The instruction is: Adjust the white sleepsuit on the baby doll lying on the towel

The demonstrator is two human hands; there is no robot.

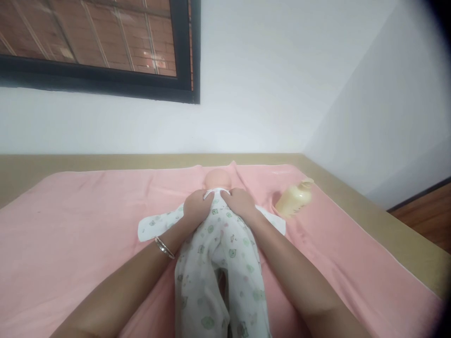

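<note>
A white baby romper (pixel 218 234) printed with small green figures is spread lengthwise in front of me, its legs toward me. My left hand (pixel 198 205) is closed on the romper near the neckline, thumb on top. On the other side of the neckline, my right hand (pixel 238 202) grips the cloth the same way. Just beyond the collar shows the smooth, bare head of what looks like a baby doll (pixel 217 178); the rest of it is hidden by the cloth and my hands. Both sleeves stretch out flat to the sides.
A pink blanket (pixel 88 220) with some creases lies under the romper. On it, to the right, a yellowish feeding bottle (pixel 294 198) rests tilted on its side. The tan surface (pixel 260 159) beneath meets a white wall, with a dark-framed window (pixel 183 82) at upper left.
</note>
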